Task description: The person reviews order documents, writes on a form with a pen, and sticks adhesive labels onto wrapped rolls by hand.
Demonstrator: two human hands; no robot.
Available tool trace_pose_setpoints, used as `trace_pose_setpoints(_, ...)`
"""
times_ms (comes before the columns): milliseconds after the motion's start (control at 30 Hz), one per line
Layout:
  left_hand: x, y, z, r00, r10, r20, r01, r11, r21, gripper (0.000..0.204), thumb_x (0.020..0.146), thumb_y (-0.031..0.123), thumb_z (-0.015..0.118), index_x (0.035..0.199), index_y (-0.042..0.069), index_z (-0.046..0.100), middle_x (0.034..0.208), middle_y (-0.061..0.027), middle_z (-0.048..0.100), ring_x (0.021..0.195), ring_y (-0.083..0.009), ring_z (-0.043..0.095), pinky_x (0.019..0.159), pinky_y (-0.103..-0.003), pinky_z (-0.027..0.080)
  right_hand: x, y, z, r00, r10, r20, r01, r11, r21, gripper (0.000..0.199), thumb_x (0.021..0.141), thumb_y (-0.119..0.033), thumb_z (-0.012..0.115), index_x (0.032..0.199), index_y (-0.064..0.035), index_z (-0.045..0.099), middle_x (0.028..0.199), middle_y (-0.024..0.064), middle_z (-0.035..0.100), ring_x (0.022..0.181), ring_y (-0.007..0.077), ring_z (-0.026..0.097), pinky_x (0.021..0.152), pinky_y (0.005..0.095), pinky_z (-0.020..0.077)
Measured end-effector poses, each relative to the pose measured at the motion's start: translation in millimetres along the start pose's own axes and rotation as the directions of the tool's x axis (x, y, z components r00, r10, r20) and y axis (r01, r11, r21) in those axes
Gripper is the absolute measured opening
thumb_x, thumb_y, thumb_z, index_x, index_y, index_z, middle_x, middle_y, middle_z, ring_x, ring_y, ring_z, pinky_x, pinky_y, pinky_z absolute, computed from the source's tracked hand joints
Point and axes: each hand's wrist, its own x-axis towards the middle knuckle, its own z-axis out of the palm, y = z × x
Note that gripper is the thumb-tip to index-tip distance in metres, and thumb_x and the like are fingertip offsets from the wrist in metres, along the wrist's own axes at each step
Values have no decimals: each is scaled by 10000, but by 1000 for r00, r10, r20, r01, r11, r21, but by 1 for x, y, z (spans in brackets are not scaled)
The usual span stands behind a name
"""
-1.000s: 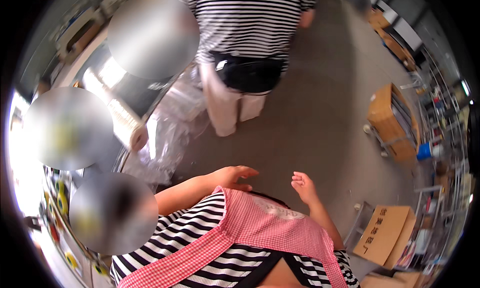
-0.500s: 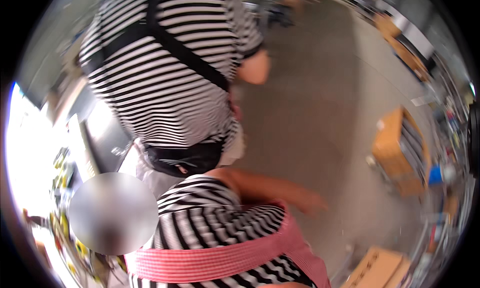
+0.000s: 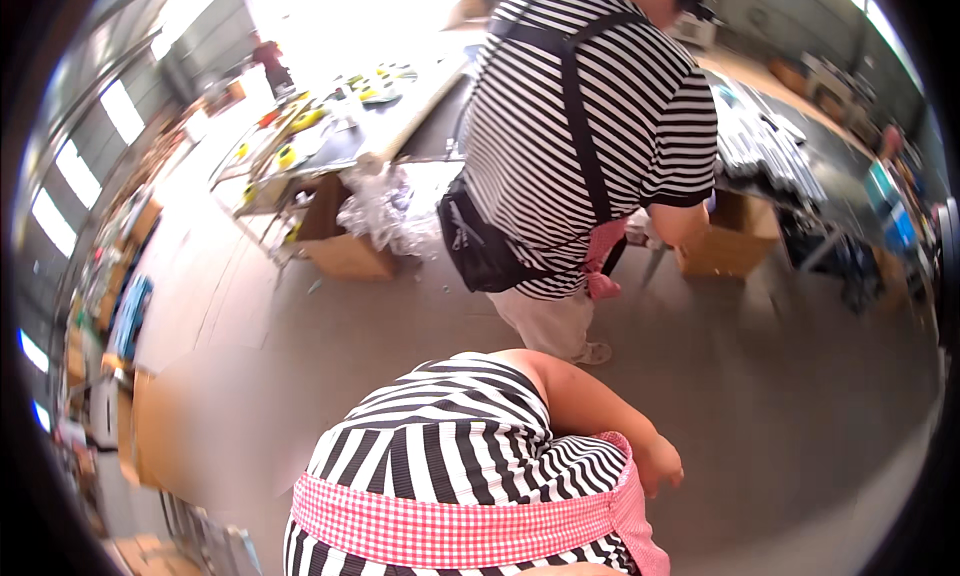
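Observation:
At the lower middle is my own striped top (image 3: 430, 456) with a pink gingham strap (image 3: 450, 531) across it. A bare arm comes out of its sleeve, and my left hand (image 3: 660, 464) hangs at its end over the grey floor. Its fingers are loosely bent and slightly apart, with nothing seen in them. It touches no object. My right hand is out of the picture. Just ahead stands a co-worker (image 3: 580, 136), back toward me, in a striped shirt with black straps and a black waist bag (image 3: 480, 241).
A long table (image 3: 400, 126) with yellow items stands beyond, left of the co-worker. Below it are an open cardboard box (image 3: 350, 256) and clear plastic wrap (image 3: 385, 211). On the right, a dark table (image 3: 845, 166) bears grey strips, with another cardboard box (image 3: 728, 241) beneath.
My view has swung left; the co-worker now appears farther right, and the tables have come into view. My left hand sits slightly lower and farther right in the picture.

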Motion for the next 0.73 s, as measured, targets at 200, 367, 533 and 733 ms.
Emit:
trace_pose_setpoints(200, 38, -4, -26, 971, -194, -138, 173, 974, -149, 588, 817, 269, 690, 1321, 41, 493, 1288, -183, 553, 1187, -364, 521, 994, -441, 421, 154, 26, -130, 970, -231, -80, 229, 973, -29, 461, 862, -107, 579, 1305, -26, 481, 1190, 191, 574, 1018, 266, 591, 912, 377, 486)
trace_pose_setpoints(367, 131, -60, -44, 967, -213, -144, 166, 945, -280, 582, 798, 260, 702, 1304, 53, 504, 1276, -187, 563, 1176, -352, 538, 975, -435, 433, 249, 77, -210, 951, -309, 1, 308, 949, 63, 489, 852, -55, 589, 1326, -27, 472, 1194, 185, 579, 1009, 250, 599, 917, 364, 491)
trace_pose_setpoints(533, 278, -85, -65, 921, -380, 87, 364, 759, -540, 521, 822, 242, 674, 1301, 91, 537, 1297, -162, 559, 1203, -326, 526, 999, -407, 423, 166, 232, -211, 783, 470, 408, -373, 879, -298, 598, 805, -240, 729, 1324, -44, 508, 1286, 158, 575, 1096, 247, 600, 918, 357, 489)
trace_pose_setpoints(733, 493, -54, -174, 968, -216, 128, 239, 949, -205, 538, 869, 300, 641, 1321, 45, 498, 1330, -169, 529, 1216, -330, 514, 1041, -401, 402, 92, 458, -352, 676, 734, -70, -684, 589, -430, 551, 768, -338, 747, 1204, -33, 607, 1006, 213, 682, 935, 349, 659, 808, 339, 533)
